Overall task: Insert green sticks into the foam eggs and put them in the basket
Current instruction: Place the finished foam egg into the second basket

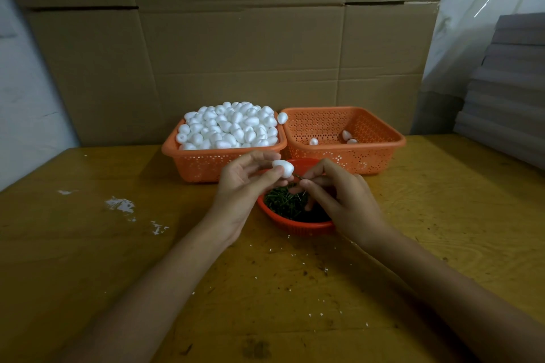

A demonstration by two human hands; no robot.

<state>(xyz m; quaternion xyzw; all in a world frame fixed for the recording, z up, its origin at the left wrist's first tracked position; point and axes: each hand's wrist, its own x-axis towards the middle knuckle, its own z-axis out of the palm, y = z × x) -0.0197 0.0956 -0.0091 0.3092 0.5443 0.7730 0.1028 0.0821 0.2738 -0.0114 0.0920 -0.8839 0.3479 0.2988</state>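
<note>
My left hand (241, 186) pinches a white foam egg (283, 168) between thumb and fingers, above a small red bowl (292, 224) of green sticks (284, 203). My right hand (333, 194) pinches one thin green stick (298, 176) whose tip meets the egg's lower end. Behind, an orange basket (200, 163) on the left is heaped with foam eggs (230, 127). The orange basket (383, 147) on the right holds three eggs (346, 135). One egg (282, 117) sits on the rims between the two baskets.
The wooden table (88, 244) carries white foam crumbs (121, 205) at the left and small specks near the front. Flattened cardboard (236, 38) stands behind the baskets. A grey stack (507, 91) rises at the far right.
</note>
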